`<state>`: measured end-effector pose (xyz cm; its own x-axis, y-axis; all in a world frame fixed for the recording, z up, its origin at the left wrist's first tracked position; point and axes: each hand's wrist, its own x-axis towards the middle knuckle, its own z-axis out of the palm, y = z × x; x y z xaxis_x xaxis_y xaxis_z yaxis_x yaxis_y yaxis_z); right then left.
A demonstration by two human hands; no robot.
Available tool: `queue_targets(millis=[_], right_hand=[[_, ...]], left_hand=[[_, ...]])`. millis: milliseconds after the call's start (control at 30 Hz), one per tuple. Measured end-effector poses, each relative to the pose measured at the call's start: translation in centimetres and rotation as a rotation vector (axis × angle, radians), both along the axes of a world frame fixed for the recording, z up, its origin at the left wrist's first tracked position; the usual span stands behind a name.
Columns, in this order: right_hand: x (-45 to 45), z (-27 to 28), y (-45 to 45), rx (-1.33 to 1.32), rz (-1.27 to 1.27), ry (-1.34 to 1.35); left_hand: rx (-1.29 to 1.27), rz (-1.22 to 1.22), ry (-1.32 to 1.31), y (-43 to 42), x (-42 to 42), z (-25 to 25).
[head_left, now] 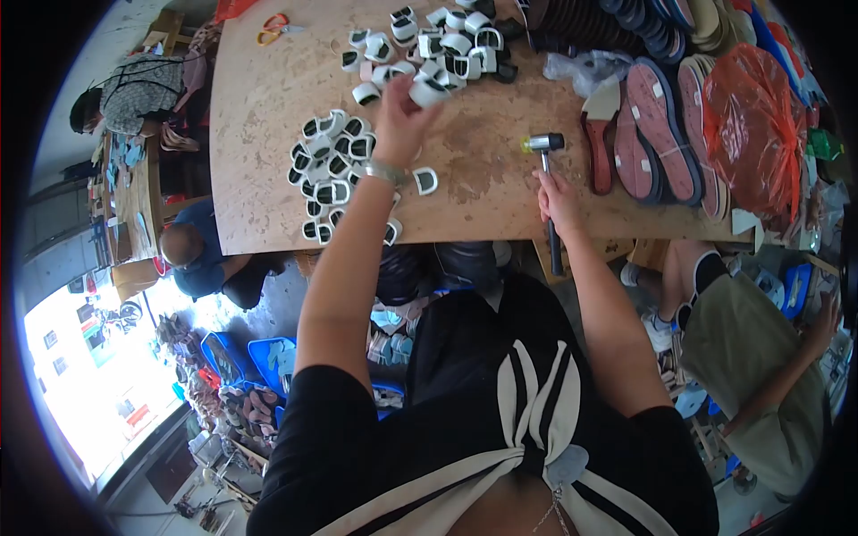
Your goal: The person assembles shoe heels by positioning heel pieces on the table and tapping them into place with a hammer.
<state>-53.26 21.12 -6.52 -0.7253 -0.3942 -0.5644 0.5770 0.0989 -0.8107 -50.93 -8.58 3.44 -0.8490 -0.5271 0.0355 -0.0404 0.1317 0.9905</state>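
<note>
While the right hand [559,207] is wrapped round the handle of a hammer [546,162], the left hand [404,125] is bent over a white piece [430,93] at the lower edge of the far pile [451,43]. Left fingers: curled at the piece, blurred; whether they pinch it, cannot tell.

White pieces: small, of one pattern; outline like a letter D, one side curved, one side straight; band smooth and white, inner part dark on most. Far pile: heaped, pieces lying at all angles, several dark ones along its right side. Near pile [332,165]: left of the left wrist, looser, many with their D outline uppermost. Single piece [426,181]: apart, just right of the near pile, table visible through its opening.

Hammer: head near-level above the table, yellow face to the left, black face to the right, shaft metallic, grip black, its end beyond the table edge.

Table [487,201]: bare wood, stained. Also upon it: orange-handled scissors [273,29], far left; pink soles [645,125] and a red bag [753,129], right.
</note>
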Motion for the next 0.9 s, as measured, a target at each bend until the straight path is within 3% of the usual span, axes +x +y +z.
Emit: queue_targets(millis=[67, 167, 267, 367, 500, 700, 800, 900], right_hand=[[0.0, -0.1, 0.1, 0.018, 0.012, 0.001], [0.2, 0.1, 0.3, 0.033, 0.036, 0.027], [0.2, -0.1, 0.1, 0.014, -0.004, 0.0], [0.3, 0.3, 0.0, 0.001, 0.006, 0.0], [1.8, 1.5, -0.5, 0.109, 0.059, 0.133], [9.1, 5.7, -1.4, 0.218, 0.358, 0.256], [11.6, 7.6, -2.0, 0.121, 0.282, 0.319], [13.0, 6.5, -3.1, 0.267, 0.125, 0.407]], left_hand=[[0.399, -0.176, -0.089, 3.8, 5.5, -1.0], [0.534, -0.193, -0.096, 9.1, 12.1, -4.7], [-0.263, -0.199, -0.282, 10.4, 15.6, -6.1], [-0.639, -0.104, -0.222, 9.8, 18.0, -8.6], [-0.68, 0.024, -0.342, 9.8, 19.0, -8.5], [-0.702, 0.047, -0.37, 9.6, 18.1, -8.6], [-0.681, 0.076, -0.364, 9.5, 17.7, -8.9], [-0.667, 0.067, -0.387, 9.4, 17.9, -8.7]])
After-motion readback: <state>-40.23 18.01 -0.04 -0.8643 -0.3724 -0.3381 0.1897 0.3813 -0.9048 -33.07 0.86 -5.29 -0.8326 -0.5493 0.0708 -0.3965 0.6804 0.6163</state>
